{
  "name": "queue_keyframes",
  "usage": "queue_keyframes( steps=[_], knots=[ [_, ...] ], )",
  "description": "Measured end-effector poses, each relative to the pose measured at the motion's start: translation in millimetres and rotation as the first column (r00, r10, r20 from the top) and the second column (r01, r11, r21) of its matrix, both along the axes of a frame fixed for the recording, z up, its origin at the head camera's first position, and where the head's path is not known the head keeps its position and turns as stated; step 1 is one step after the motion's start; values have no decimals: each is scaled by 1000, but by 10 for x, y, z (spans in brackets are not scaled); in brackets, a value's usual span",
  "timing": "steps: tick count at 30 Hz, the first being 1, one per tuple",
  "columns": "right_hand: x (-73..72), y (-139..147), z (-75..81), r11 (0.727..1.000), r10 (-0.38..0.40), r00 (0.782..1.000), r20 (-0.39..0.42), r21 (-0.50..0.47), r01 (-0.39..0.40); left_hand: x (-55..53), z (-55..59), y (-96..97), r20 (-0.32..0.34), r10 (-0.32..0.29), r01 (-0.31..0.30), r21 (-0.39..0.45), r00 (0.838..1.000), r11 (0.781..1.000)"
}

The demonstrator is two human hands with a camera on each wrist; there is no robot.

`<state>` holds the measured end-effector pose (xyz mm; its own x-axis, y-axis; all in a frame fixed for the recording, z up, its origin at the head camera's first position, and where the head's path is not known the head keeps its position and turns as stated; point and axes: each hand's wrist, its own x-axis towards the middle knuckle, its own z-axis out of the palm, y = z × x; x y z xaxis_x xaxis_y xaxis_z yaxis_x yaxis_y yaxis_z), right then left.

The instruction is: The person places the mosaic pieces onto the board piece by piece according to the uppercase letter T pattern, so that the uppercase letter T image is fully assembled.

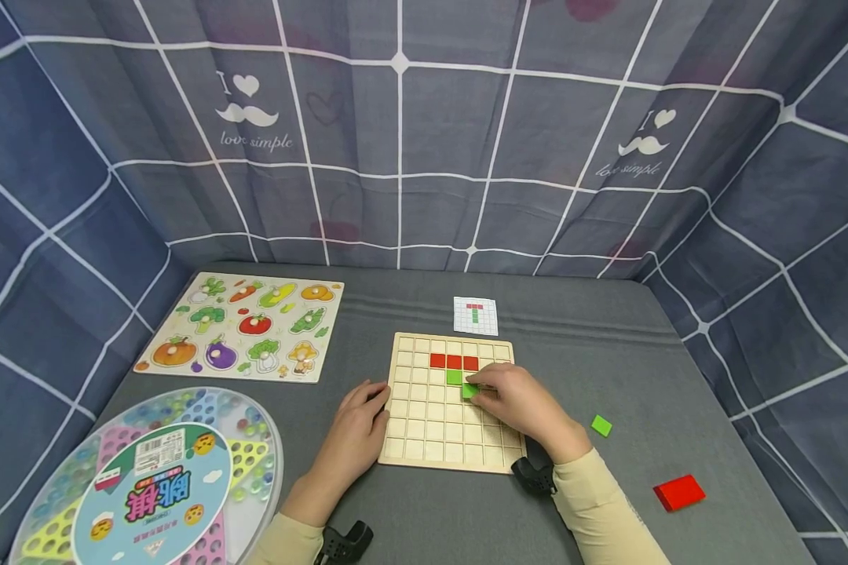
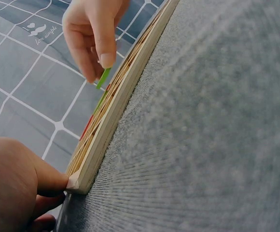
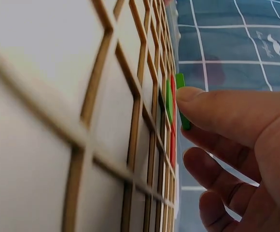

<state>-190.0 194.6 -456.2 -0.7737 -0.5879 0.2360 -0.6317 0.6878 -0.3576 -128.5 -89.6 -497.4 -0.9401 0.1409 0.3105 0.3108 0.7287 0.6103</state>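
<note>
My right hand (image 1: pixel 519 396) pinches a green square tile (image 3: pixel 180 82) between thumb and fingertips, tilted close over the wooden grid board (image 1: pixel 431 451). Beside it on the board lie a row of red tiles (image 1: pixel 455 362) and, under the middle one, another green tile (image 1: pixel 454 377). At the board's left edge rests my left hand (image 1: pixel 356 420). Its thumb touches the corner of the board in the left wrist view, the other fingers loosely bent and partly hidden. Behind the board lies a small pattern card (image 1: pixel 487 319) printed with a red and green T shape.
Right of the board lie a loose green tile (image 1: pixel 601 425) and a red block (image 1: pixel 680 493). A vegetable puzzle board (image 1: pixel 236 333) is at the back left, with a round marble game box (image 1: pixel 254 502) in front of it. Grid-patterned curtains (image 1: pixel 424 204) surround the grey table.
</note>
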Motion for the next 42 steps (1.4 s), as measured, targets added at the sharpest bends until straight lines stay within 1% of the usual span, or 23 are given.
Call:
queue_keyframes(
  steps=[4, 8, 13, 19, 28, 36, 39, 42],
  knots=[
    [-2, -121, 2, 1000, 31, 999, -11, -4, -31, -5, -5, -2, 1, 1, -1, 3, 1000, 1000],
    [-6, -206, -15, 999, 37, 999, -15, 5, -37, -6, -10, -3, -3, -1, 1, 7, 1000, 1000],
    [7, -249, -26, 999, 37, 999, -3, 3, -37, -4, -11, -4, -8, -5, 5, 8, 1000, 1000],
    [10, -244, -37, 1000, 26, 1000, -8, 8, -26, -7, -16, -4, -23, -1, 1, 6, 1000, 1000],
    [9, -246, -40, 1000, 14, 1000, 11, 9, -14, 0, -6, 0, -1, -7, 7, 8, 1000, 1000],
    [13, -191, -46, 1000, 9, 1000, -1, 1, -9, 4, -5, -1, 3, -9, 9, 9, 1000, 1000],
    [33, -123, -32, 1000, -9, 1000, -1, -14, 9, 3, -6, -2, 4, -9, 9, 9, 1000, 1000],
    [65, -35, -4, 999, -50, 999, -1, -14, 50, -1, -7, -4, 1, -11, 11, 11, 1000, 1000]
  ],
)
